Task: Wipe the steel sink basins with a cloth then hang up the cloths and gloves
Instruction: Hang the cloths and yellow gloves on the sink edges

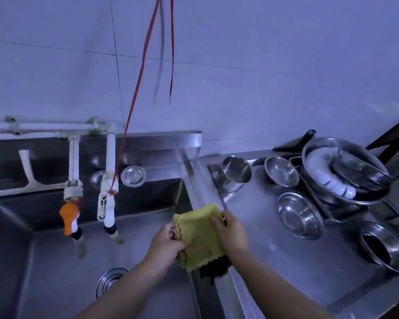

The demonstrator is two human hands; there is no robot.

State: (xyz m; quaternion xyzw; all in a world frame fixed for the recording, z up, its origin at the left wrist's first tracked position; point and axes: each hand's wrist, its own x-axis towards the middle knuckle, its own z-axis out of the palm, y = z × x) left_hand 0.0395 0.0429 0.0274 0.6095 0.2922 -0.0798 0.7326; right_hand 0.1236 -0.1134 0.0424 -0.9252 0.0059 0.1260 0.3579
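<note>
A folded yellow cloth (199, 236) with scalloped edges is held over the right rim of the steel sink basin (62, 256). My left hand (166, 242) pinches its left edge. My right hand (230, 231) grips its right edge. A dark cloth (214, 268) hangs just under the yellow one, partly hidden by it and by my right wrist. The basin has a round drain (110, 280) at its bottom. A red cord (138, 88) hangs down the wall to the white tap (107, 203).
A second tap with an orange handle (70, 217) hangs left of the white one. Right of the basin, a steel draining counter (274, 261) holds a steel cup (235, 172), several steel bowls (298, 215) and a large basin of dishes (346, 169).
</note>
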